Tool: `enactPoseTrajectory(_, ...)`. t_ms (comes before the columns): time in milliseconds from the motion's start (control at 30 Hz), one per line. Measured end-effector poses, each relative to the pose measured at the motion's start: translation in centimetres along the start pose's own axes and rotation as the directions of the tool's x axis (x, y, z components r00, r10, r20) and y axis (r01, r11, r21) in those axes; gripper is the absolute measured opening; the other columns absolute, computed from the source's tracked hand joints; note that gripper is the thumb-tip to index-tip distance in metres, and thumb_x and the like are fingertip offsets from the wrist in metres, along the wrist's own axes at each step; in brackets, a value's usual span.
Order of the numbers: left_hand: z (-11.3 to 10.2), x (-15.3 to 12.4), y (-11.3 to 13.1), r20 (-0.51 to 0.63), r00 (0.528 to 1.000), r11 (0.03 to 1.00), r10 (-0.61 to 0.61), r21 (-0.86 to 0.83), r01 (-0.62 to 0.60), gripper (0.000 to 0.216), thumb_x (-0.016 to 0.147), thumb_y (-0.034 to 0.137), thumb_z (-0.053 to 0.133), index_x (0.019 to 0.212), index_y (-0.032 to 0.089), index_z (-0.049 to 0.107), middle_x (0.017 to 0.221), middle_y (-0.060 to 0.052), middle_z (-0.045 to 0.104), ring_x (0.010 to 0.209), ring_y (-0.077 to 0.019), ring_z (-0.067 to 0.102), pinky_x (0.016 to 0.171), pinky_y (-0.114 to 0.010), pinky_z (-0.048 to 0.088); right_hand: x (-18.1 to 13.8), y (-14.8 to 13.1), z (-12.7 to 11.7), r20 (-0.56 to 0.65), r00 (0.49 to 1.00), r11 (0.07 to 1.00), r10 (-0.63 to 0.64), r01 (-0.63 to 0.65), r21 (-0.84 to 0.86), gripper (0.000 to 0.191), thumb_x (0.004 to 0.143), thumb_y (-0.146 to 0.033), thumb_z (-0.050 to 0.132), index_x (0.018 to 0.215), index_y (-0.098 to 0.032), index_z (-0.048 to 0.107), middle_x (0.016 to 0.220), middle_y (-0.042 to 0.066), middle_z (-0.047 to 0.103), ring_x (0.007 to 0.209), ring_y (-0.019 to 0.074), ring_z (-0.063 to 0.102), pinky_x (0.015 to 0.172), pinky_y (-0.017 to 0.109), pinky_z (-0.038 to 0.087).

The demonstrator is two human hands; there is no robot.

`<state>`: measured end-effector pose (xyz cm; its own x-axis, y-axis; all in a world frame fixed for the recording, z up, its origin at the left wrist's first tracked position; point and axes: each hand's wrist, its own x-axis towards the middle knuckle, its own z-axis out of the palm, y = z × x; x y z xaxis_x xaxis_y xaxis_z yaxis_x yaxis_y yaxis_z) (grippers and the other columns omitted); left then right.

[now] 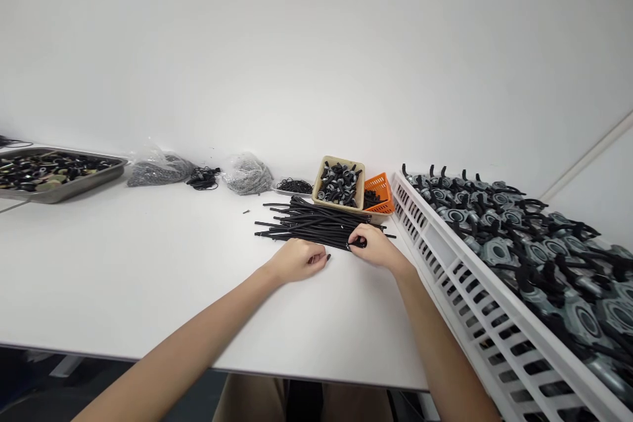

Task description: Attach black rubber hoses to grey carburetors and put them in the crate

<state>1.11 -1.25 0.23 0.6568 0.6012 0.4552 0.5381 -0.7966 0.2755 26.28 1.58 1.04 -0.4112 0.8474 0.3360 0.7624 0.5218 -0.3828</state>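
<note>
A loose bundle of thin black tubes [301, 219] lies on the white table in front of me. My left hand [298, 260] is closed just in front of the bundle, and a small black piece [328, 256] pokes out from its fingertips. Most of that piece is hidden by the fingers. At the bundle's right front edge my right hand [376, 247] curls its thumb and fingers round the end of a black tube. The two hands are apart.
A white slatted crate [448, 254] of metal castings with black hoses fills the right side. Behind the tubes stand a beige bin [316, 192] and an orange basket [388, 192]. Farther left are plastic bags of small parts [248, 175] and a metal tray [74, 191].
</note>
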Motion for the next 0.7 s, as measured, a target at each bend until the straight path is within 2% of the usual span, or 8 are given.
enactPoseTrajectory(200,0.1,0.1,0.0,0.012,1.000,1.000,-0.002,-0.005,0.002,0.026,0.087,0.020,0.046,0.061,0.018,0.048,0.055,0.003,0.053,0.050,-0.0088,0.040,0.053,-0.023,0.030,0.0,0.0,-0.4,-0.012,1.000,0.999,-0.012,0.012,0.041,0.014,0.070,-0.011,0.057,0.072,-0.021,0.067,0.083,0.002,0.065,0.076,0.0162,0.059,0.070,0.027,0.047)
enactPoseTrajectory(300,0.0,0.1,0.0,0.016,1.000,1.000,0.002,-0.003,-0.002,0.027,0.088,0.021,0.046,0.061,0.019,0.047,0.055,0.003,0.052,0.050,-0.0089,0.040,0.053,-0.023,0.030,0.1,-0.7,-0.7,-0.159,0.987,0.992,0.004,0.015,0.122,0.011,0.075,-0.014,0.057,0.076,-0.020,0.066,0.076,0.001,0.064,0.067,0.0145,0.057,0.064,0.026,0.047)
enactPoseTrajectory(367,0.1,0.1,-0.1,0.017,1.000,1.000,0.003,-0.005,-0.003,0.027,0.088,0.021,0.046,0.061,0.019,0.047,0.055,0.003,0.051,0.050,-0.0090,0.040,0.053,-0.023,0.030,0.4,-1.2,-0.7,-0.372,0.928,0.988,0.028,0.032,0.152,0.010,0.080,-0.019,0.056,0.081,-0.020,0.066,0.072,0.000,0.063,0.063,0.0145,0.056,0.063,0.027,0.048)
enactPoseTrajectory(433,0.2,0.1,-0.1,0.018,1.000,1.000,0.007,-0.014,-0.007,0.027,0.088,0.022,0.046,0.062,0.019,0.049,0.055,0.003,0.052,0.050,-0.0091,0.041,0.053,-0.023,0.030,1.3,-1.6,-0.6,-0.602,0.797,0.989,0.049,0.047,0.143,0.013,0.085,-0.024,0.055,0.087,-0.019,0.066,0.072,0.002,0.064,0.064,0.0154,0.057,0.064,0.028,0.049)
enactPoseTrajectory(500,0.2,0.1,-0.1,0.018,1.000,1.000,0.012,-0.017,-0.012,0.026,0.088,0.022,0.046,0.062,0.019,0.049,0.056,0.003,0.053,0.051,-0.0092,0.042,0.053,-0.023,0.030,2.9,-1.6,-0.5,-0.715,0.697,0.992,0.055,0.041,0.117,0.017,0.087,-0.027,0.053,0.092,-0.018,0.067,0.080,0.005,0.068,0.069,0.0166,0.061,0.069,0.029,0.052)
enactPoseTrajectory(533,0.3,0.1,-0.1,0.016,1.000,1.000,0.013,-0.014,-0.013,0.027,0.088,0.021,0.046,0.062,0.019,0.049,0.056,0.003,0.053,0.050,-0.0092,0.041,0.053,-0.023,0.030,4.0,-1.4,-0.4,-0.703,0.709,0.994,0.060,0.019,0.104,0.018,0.088,-0.026,0.052,0.095,-0.018,0.067,0.084,0.006,0.069,0.073,0.0170,0.063,0.073,0.029,0.052)
enactPoseTrajectory(633,0.3,-0.1,-0.3,-0.011,1.000,1.000,0.007,0.003,-0.007,0.028,0.087,0.020,0.046,0.060,0.019,0.048,0.054,0.003,0.050,0.049,-0.0093,0.038,0.053,-0.024,0.029,7.1,-0.4,-0.2,-0.485,0.869,0.995,0.095,-0.077,0.056,0.023,0.085,-0.018,0.054,0.104,-0.019,0.067,0.086,0.005,0.072,0.078,0.0168,0.067,0.077,0.028,0.052)
enactPoseTrajectory(700,0.3,-0.1,-0.4,-0.035,0.999,1.000,0.002,0.008,-0.002,0.028,0.088,0.021,0.046,0.060,0.019,0.048,0.053,0.003,0.049,0.049,-0.0095,0.038,0.052,-0.024,0.028,8.4,0.5,-0.2,-0.379,0.918,0.992,0.120,-0.123,0.017,0.029,0.081,-0.013,0.055,0.106,-0.020,0.067,0.080,0.003,0.072,0.074,0.0171,0.067,0.074,0.028,0.052)
